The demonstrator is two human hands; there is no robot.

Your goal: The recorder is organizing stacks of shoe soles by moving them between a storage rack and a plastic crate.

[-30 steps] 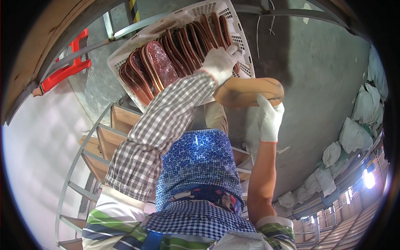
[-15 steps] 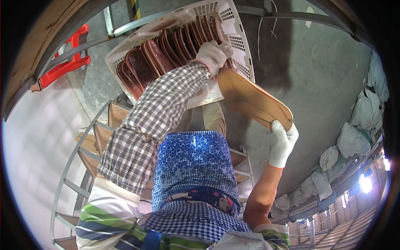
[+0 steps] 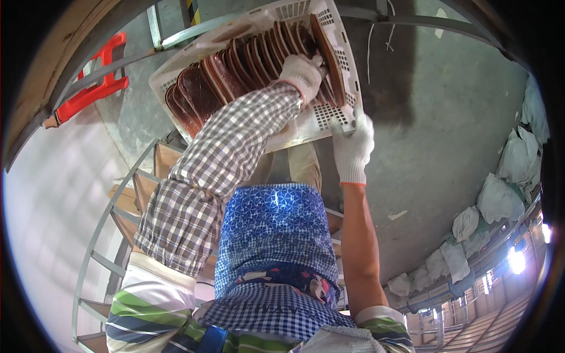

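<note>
A white plastic crate holds a row of thin, round-ended brown panels standing on edge. My gloved left hand reaches into the crate, its curled fingers over the edge of a panel near the right end of the row; its fingertips are partly hidden. One taller brown panel leans upright along the crate's right wall. Beside the crate's near right corner is my gloved right hand, thumb and fingers apart, with nothing between them. Whether its fingertips touch the rim I cannot tell.
A metal rack bar runs behind the crate. A red plastic stool lies at the far left. Metal shelving with wooden boards stands at my left. White sacks line the right side beyond the grey floor.
The panel my right hand held outside the crate now stands inside along the right wall. My right hand has let go and moved left. My left hand stays among the panels.
</note>
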